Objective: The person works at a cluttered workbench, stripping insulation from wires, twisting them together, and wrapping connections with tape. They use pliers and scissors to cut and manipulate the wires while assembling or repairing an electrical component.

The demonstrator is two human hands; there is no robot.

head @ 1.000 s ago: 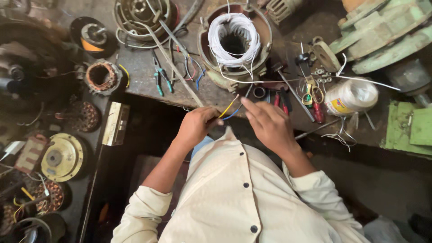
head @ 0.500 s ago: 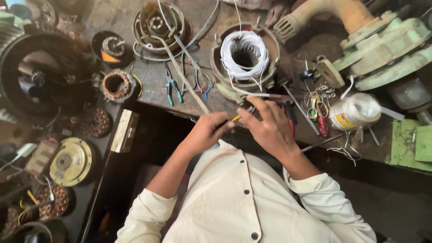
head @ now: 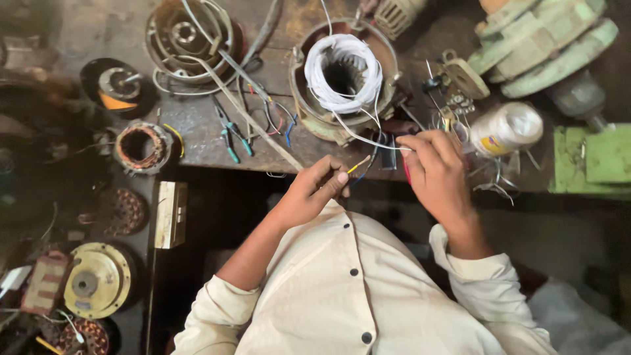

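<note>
Over at the left, a copper coil (head: pixel 139 146) is sitting near the bench edge (head: pixel 217 165), pliers (head: pixel 230 135) lying just beside; the left hand (head: pixel 314 192) is pinching a yellow lead (head: pixel 359 164) shut between thumb and fingers; the right hand (head: pixel 439 172) is gripping a white wire (head: pixel 368 139) trailing from the motor winding (head: pixel 343 72); the leads are being sorted for joining, I'd say; the next move is calling for bringing the tips together; room is tight, with a tape roll (head: pixel 507 128) crowding the right.
</note>
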